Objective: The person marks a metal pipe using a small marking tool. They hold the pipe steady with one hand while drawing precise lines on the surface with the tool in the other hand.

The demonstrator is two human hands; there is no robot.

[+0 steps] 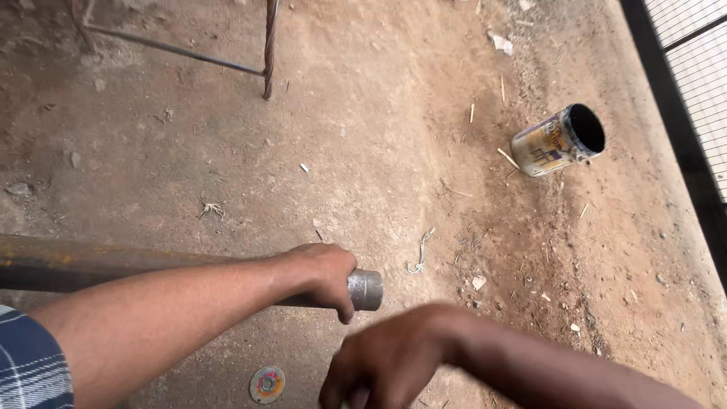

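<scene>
The left hand [322, 274] reaches in from the left, arm nearly level, its fingers wrapped over a rusty metal pipe [98, 265] just behind the pipe's grey end [366, 289], which sticks out past the knuckles. The right hand [386, 363] hangs lower at the bottom edge, wrist bent, fingers curled on something pale that I cannot make out, near a small round disc [266, 384] lying on the dirt floor [379, 136]

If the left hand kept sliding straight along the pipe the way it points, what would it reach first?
The left hand grips the rusty pipe near its grey end. That end comes first; beyond it only bare dirt ground shows, though depth is unclear.
</scene>
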